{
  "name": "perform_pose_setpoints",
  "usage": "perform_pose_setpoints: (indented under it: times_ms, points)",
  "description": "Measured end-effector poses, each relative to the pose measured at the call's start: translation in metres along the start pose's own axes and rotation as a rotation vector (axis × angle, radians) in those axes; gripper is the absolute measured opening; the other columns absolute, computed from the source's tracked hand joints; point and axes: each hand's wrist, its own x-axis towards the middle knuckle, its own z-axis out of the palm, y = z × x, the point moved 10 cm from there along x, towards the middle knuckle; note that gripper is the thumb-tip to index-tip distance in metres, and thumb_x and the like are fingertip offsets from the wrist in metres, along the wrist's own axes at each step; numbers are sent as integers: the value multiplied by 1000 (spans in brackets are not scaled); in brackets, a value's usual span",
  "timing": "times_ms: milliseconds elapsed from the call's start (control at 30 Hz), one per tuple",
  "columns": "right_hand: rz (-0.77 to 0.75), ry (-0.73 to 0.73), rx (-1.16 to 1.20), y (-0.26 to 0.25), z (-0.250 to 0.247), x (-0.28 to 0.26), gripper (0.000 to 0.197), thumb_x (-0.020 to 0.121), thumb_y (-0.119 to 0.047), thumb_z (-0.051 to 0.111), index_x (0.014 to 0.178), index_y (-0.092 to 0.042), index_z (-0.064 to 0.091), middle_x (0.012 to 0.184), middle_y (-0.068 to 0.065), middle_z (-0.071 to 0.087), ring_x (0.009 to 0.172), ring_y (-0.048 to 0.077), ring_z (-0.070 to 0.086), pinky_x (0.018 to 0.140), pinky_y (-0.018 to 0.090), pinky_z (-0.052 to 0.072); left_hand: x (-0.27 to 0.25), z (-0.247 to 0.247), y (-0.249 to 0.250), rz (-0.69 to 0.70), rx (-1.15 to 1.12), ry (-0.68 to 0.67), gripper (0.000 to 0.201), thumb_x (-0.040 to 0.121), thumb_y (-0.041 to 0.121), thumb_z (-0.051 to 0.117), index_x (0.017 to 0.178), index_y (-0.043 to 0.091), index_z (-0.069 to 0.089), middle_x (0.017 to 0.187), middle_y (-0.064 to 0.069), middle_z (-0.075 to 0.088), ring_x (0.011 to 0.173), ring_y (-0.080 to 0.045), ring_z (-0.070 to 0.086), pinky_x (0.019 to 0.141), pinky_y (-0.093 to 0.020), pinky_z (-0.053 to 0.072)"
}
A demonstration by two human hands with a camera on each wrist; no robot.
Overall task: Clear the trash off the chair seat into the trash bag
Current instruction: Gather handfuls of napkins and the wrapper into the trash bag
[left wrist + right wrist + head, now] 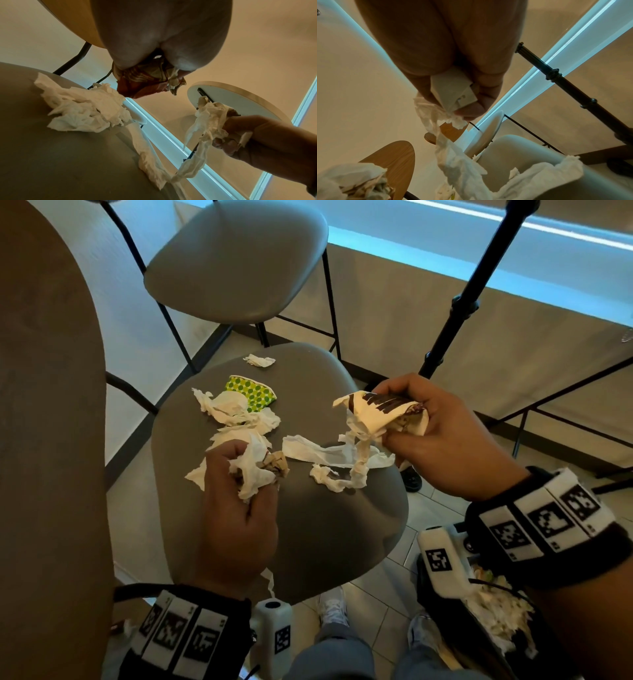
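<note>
Over the chair seat [308, 525], crumpled tissue and brown paper are clutched by the left hand [239, 508], a wrapper by the right hand [442, 436] — napkins [239, 412] and a dotted cup [253, 395] remain uncleared — trash bag [496, 611] partly filled.

Pretty dim and warm-toned overall, only real light is that cool blue glowing strip [513, 224] behind the chair seat [308, 508]; wrist views bend hard at edges, close-up fingers blurry

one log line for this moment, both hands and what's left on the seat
left hand: grips tissue wad | right hand: grips wrapper | seat: dotted cup, tissues remain
</note>
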Motion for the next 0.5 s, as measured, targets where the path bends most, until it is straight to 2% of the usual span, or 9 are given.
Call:
perform_pose_setpoints:
  times_ms: [67, 100, 167, 233, 267, 367, 433, 500]
  points:
    - [6, 8, 2, 2, -2, -2, 46, 84, -12, 78, 120, -33, 58, 107, -17, 68, 87, -5, 67, 72, 21, 53, 0, 2, 2, -1, 1, -7, 37, 95, 35, 54, 117, 62, 42, 107, 2, 58, 98, -22, 61, 86, -46, 56]
    - [11, 16, 7, 3, -3, -4, 46, 84, -12, 78, 120, -33, 58, 107, -16, 68, 87, -4, 67, 73, 22, 54, 0, 2, 2, 2, 5, -6, 38, 95, 34, 54, 117, 63, 42, 106, 4, 58, 98, -19, 61, 86, -43, 56]
    - [10, 33, 21, 3, -8, -7, 46, 83, -13, 77, 116, -37, 57, 108, -16, 68, 86, -1, 68, 74, 25, 56, 1, 4, 8, 33, 20, 1, 42, 96, 29, 55, 117, 63, 41, 107, 19, 56, 97, -5, 59, 87, -29, 53]
    - [5, 49, 39, 1, -15, -12, 46, 83, -14, 76, 114, -40, 56, 108, -14, 68, 85, 2, 69, 75, 28, 59, 3, 6, 13, 61, 39, -4, 45, 97, 20, 57, 118, 57, 42, 104, 32, 54, 94, 5, 55, 83, -16, 49]
    - [3, 56, 45, 1, -18, -14, 46, 83, -13, 77, 115, -40, 56, 109, -13, 68, 85, 4, 70, 77, 31, 60, 3, 6, 14, 60, 31, -9, 44, 97, 17, 57, 118, 53, 42, 103, 33, 54, 92, 6, 56, 81, -14, 49]
    - [-8, 87, 57, -3, -31, -22, 48, 82, -13, 77, 119, -36, 58, 114, -11, 69, 93, 10, 70, 79, 38, 61, 4, 8, 20, 56, -15, -23, 36, 99, 16, 57, 116, 44, 43, 97, 30, 56, 86, 1, 59, 74, -17, 52]
    - [-26, 109, 71, -8, -41, -28, 49, 81, -13, 76, 122, -33, 58, 117, -9, 68, 95, 11, 70, 78, 37, 62, 6, 12, 32, 73, -14, -30, 34, 100, 12, 58, 114, 40, 43, 94, 34, 58, 82, 7, 58, 70, -11, 49]
    - [-58, 139, 112, -13, -55, -38, 49, 81, -10, 76, 120, -34, 58, 116, -10, 68, 91, 7, 70, 75, 32, 61, 9, 16, 46, 92, -23, -29, 35, 98, 7, 57, 112, 37, 43, 93, 40, 58, 81, 14, 58, 69, -5, 47]
